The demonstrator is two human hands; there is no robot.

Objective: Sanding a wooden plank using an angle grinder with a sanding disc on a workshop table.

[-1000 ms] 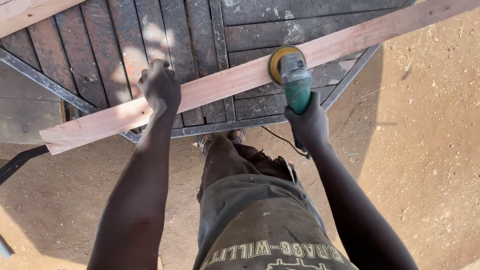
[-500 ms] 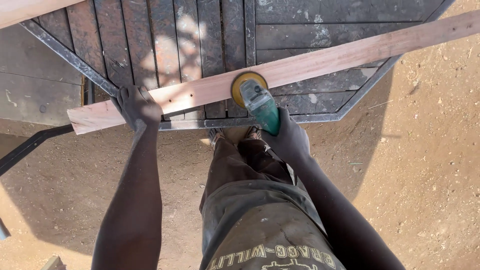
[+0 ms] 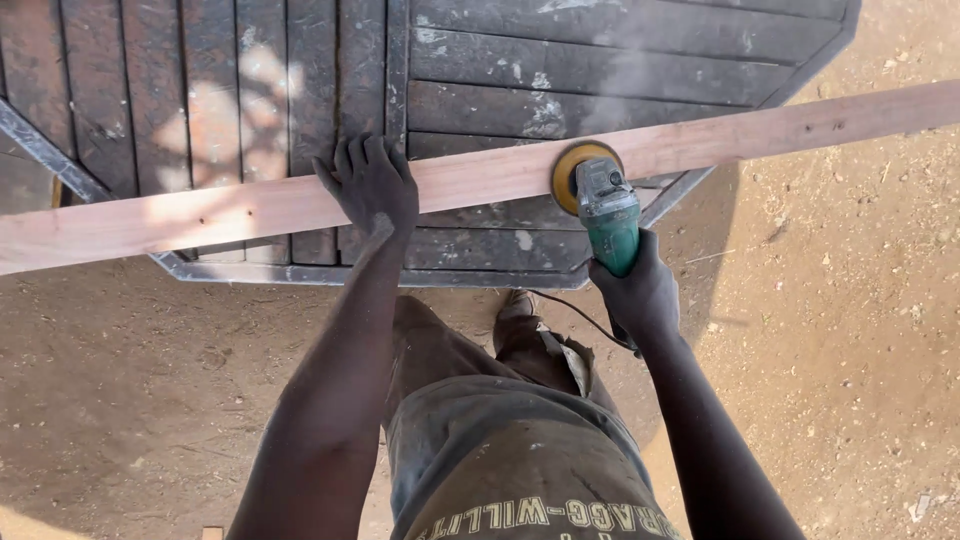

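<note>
The long wooden plank [image 3: 250,210] lay across the dark slatted metal-framed table [image 3: 620,70], pinned flat by the left hand [image 3: 372,186] with fingers spread, so that the right hand [image 3: 640,292], fingers wrapped around the green angle grinder [image 3: 603,210], could hold its sanding disc [image 3: 572,172] against the board.

The left hand [image 3: 372,186] presses the plank [image 3: 220,212]; the right hand [image 3: 637,292] apparently grips the green grinder [image 3: 603,205].
</note>
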